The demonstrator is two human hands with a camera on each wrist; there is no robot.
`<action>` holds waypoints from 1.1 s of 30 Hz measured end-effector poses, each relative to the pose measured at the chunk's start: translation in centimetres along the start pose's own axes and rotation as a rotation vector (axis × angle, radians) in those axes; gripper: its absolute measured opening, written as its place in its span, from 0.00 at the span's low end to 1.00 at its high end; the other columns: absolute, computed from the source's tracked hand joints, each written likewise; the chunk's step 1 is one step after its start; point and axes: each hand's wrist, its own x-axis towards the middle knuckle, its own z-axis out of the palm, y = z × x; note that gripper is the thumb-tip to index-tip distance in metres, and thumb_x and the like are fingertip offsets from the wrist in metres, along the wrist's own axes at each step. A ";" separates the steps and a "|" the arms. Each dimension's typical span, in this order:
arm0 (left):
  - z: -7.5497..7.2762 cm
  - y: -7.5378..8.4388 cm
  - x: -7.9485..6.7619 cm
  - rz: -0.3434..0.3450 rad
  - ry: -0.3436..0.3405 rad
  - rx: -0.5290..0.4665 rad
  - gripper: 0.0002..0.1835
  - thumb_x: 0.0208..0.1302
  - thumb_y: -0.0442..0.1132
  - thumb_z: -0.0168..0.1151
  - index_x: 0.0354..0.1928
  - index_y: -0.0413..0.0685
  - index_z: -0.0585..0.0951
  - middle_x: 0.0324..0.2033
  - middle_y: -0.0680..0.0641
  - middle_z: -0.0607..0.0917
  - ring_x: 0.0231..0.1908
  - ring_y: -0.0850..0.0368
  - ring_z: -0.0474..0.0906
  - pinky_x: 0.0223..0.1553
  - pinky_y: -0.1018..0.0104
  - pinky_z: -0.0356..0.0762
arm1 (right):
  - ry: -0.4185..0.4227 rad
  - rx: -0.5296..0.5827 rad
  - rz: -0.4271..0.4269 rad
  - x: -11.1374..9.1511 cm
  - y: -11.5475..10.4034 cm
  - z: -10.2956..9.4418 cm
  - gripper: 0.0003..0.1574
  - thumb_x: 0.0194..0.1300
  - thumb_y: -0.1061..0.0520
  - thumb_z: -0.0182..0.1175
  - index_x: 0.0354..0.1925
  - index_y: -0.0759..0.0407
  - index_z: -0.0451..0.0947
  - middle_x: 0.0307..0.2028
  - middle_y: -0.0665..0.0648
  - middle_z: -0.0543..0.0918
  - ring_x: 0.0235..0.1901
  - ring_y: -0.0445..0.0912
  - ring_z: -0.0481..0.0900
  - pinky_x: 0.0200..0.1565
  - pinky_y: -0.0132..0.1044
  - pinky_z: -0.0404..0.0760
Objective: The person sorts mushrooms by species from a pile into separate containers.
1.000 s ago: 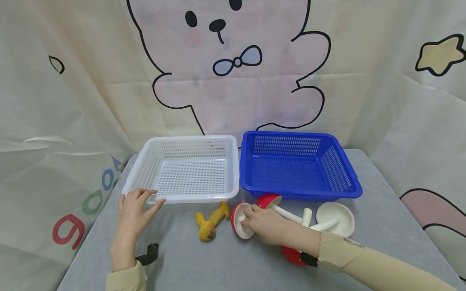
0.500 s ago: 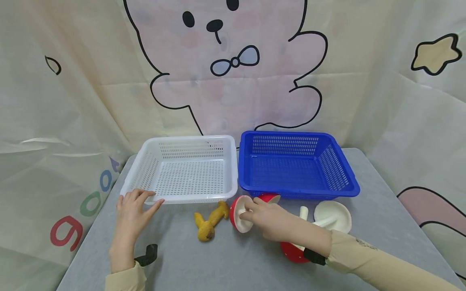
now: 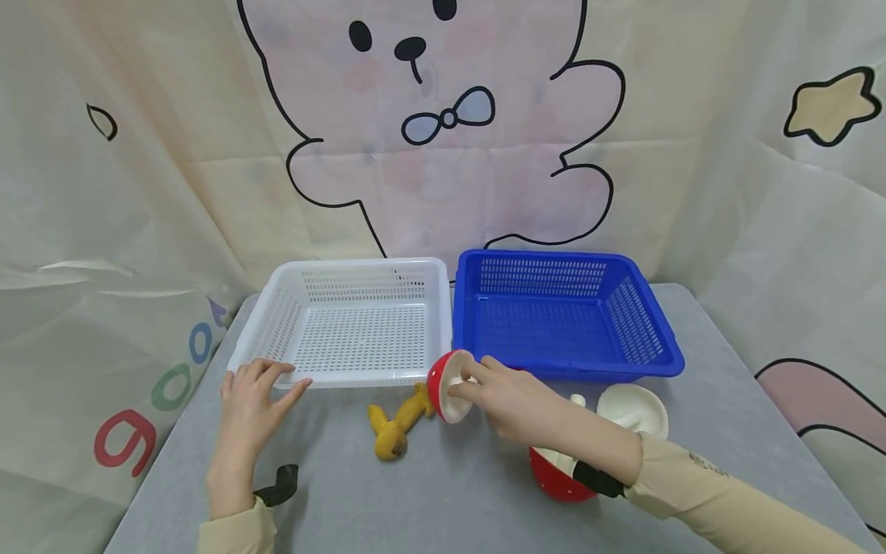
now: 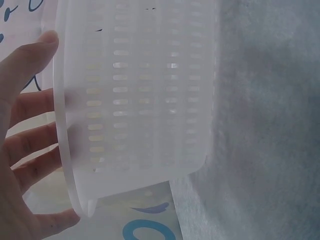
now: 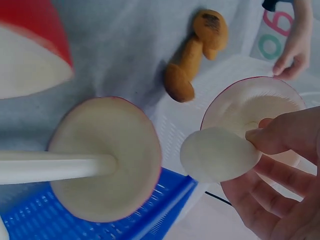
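Observation:
My right hand (image 3: 465, 382) pinches the pale stem of a red-capped toy mushroom (image 3: 443, 382) and holds it off the grey table, just in front of the gap between the two baskets. In the right wrist view the thumb and fingers of that hand (image 5: 252, 160) curl round the stem (image 5: 220, 155) under the cap (image 5: 250, 105). My left hand (image 3: 266, 378) rests with relaxed fingers on the front-left corner of the white basket (image 3: 360, 265); the left wrist view shows its fingers (image 4: 30, 125) along the rim (image 4: 62, 125).
A blue basket (image 3: 664, 338) stands right of the white one. A yellow toy mushroom (image 3: 393, 425) lies on the table in front of them. A white mushroom (image 3: 633, 410) and a red-capped one (image 3: 551, 475) lie by my right forearm. Another stemmed mushroom (image 5: 105, 160) lies near the blue basket.
My right hand has lifted the red-capped mushroom off the table, up and slightly left toward the baskets. The left hand has stayed on the white basket's corner.

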 end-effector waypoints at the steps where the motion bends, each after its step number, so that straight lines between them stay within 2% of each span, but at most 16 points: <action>1: 0.0 0.0 0.0 0.003 0.001 0.003 0.19 0.52 0.45 0.73 0.41 0.40 0.83 0.39 0.39 0.79 0.46 0.37 0.71 0.58 0.31 0.54 | 0.014 0.004 -0.005 0.1 0.0 -0.1 0.33 0.52 0.66 0.68 0.56 0.45 0.77 0.54 0.52 0.76 0.43 0.44 0.74 0.29 0.21 0.73; 6: 0.0 0.0 0.0 0.010 0.001 0.012 0.19 0.51 0.44 0.74 0.41 0.39 0.83 0.39 0.39 0.79 0.45 0.37 0.71 0.57 0.31 0.55 | 0.048 0.022 0.002 0.5 0.1 -0.8 0.33 0.53 0.67 0.67 0.56 0.44 0.77 0.55 0.51 0.76 0.44 0.43 0.74 0.29 0.20 0.72; 13: -0.1 0.1 0.0 0.033 0.035 0.002 0.19 0.48 0.43 0.75 0.40 0.39 0.83 0.38 0.39 0.80 0.43 0.37 0.72 0.55 0.33 0.57 | 0.071 0.005 0.008 1.6 0.2 -1.8 0.36 0.51 0.67 0.68 0.56 0.43 0.77 0.56 0.50 0.75 0.46 0.44 0.74 0.28 0.20 0.72; 19: -0.1 0.0 0.0 0.042 0.043 0.007 0.18 0.47 0.43 0.76 0.38 0.40 0.83 0.37 0.40 0.80 0.42 0.38 0.72 0.53 0.34 0.58 | 0.064 0.027 0.016 3.2 0.4 -2.4 0.34 0.56 0.68 0.62 0.58 0.41 0.75 0.59 0.49 0.72 0.46 0.43 0.72 0.26 0.21 0.71; 25: 0.0 -0.1 0.1 0.052 0.050 0.014 0.18 0.47 0.42 0.76 0.38 0.40 0.83 0.36 0.39 0.80 0.42 0.38 0.74 0.53 0.33 0.58 | 0.101 0.052 -0.027 5.2 0.6 -2.8 0.32 0.57 0.70 0.58 0.57 0.46 0.77 0.59 0.50 0.73 0.43 0.44 0.72 0.25 0.23 0.70; 29: -0.1 -0.1 0.0 0.057 0.050 0.021 0.18 0.48 0.42 0.76 0.38 0.41 0.83 0.36 0.40 0.80 0.41 0.39 0.74 0.53 0.34 0.59 | 0.106 0.061 -0.047 6.7 0.9 -2.8 0.32 0.57 0.71 0.59 0.57 0.47 0.77 0.58 0.50 0.74 0.46 0.45 0.74 0.30 0.23 0.73; 33: -0.2 0.0 0.0 0.063 0.049 0.034 0.18 0.47 0.42 0.76 0.38 0.41 0.83 0.36 0.40 0.80 0.41 0.39 0.74 0.53 0.34 0.60 | 0.112 0.090 -0.070 8.3 1.3 -2.7 0.32 0.56 0.71 0.58 0.57 0.48 0.77 0.56 0.50 0.75 0.52 0.46 0.73 0.38 0.28 0.78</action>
